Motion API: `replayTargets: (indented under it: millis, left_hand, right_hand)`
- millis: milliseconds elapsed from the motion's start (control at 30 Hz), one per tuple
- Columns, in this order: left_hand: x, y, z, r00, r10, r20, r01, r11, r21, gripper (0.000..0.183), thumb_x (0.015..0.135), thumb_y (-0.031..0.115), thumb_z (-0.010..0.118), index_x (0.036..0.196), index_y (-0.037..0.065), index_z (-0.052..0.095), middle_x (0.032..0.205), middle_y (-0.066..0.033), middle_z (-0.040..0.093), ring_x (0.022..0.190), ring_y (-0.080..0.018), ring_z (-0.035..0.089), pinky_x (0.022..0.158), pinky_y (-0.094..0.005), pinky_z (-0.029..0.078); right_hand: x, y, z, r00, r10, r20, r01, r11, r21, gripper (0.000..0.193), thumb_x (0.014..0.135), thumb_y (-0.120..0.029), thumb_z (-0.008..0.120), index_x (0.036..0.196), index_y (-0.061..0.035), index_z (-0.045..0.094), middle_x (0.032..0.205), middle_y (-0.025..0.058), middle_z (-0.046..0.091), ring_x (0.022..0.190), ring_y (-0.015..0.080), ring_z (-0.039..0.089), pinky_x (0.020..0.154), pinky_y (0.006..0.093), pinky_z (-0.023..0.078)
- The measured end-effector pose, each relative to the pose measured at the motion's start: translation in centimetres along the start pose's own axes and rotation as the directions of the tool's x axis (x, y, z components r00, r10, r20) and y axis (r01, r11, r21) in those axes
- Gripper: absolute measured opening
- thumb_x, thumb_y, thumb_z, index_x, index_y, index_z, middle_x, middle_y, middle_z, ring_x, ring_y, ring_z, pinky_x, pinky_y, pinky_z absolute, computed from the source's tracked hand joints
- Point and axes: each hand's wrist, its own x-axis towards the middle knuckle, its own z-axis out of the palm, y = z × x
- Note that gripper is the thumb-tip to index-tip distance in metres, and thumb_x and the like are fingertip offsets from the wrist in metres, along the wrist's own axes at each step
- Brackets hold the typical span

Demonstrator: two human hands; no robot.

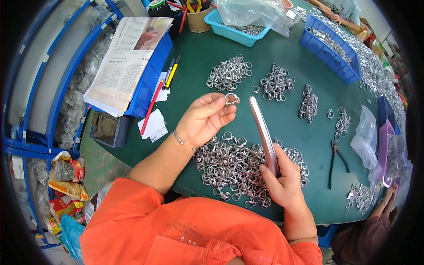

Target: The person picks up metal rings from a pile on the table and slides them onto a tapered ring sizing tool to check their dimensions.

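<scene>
Here, left fingers (215, 105) pinch a ring (230, 103); right fingers (270, 180) grip a marked metal stick (262, 129).

No wording is legible. Columns of tiny print fill a folded newspaper (121, 57); dark lettering crosses an orange shirt (194, 227); faint print marks a white paper slip (154, 125); fine graduations line a slim metal stick (264, 136).

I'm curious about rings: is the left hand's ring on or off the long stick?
Off. The left hand holds the ring; a gap separates it from the stick.
</scene>
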Motion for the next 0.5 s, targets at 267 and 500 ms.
replayTargets:
  millis: [267, 500]
  left_hand:
    - [0.11, -0.03, -0.69, 0.993, -0.042, 0.108, 0.043, 0.999, -0.007, 0.021, 0.091, 0.016, 0.05, 0.106, 0.002, 0.053, 0.101, -0.0119, 0.054, 0.082, -0.015, 0.053, 0.071, -0.0267, 0.045]
    - [0.37, -0.05, -0.37, 0.979, -0.079, 0.19, 0.106, 0.985, -0.135, 0.025, 0.09, 0.012, 0.052, 0.111, 0.0, 0.053, 0.092, -0.0068, 0.056, 0.08, -0.0127, 0.056, 0.071, -0.0257, 0.049]
  right_hand:
    - [0.03, -0.13, 0.22, 1.0, -0.017, -0.02, 0.017, 1.0, 0.0, 0.042, 0.079, -0.001, 0.057, 0.119, 0.0005, 0.047, 0.075, 0.008, 0.056, 0.06, 0.0139, 0.053, 0.057, 0.0254, 0.044]
    - [0.12, 0.15, 0.27, 1.0, 0.013, -0.008, -0.013, 1.0, -0.007, 0.042, 0.078, -0.001, 0.058, 0.119, 0.0, 0.048, 0.073, 0.008, 0.055, 0.059, 0.0144, 0.052, 0.056, 0.026, 0.044]
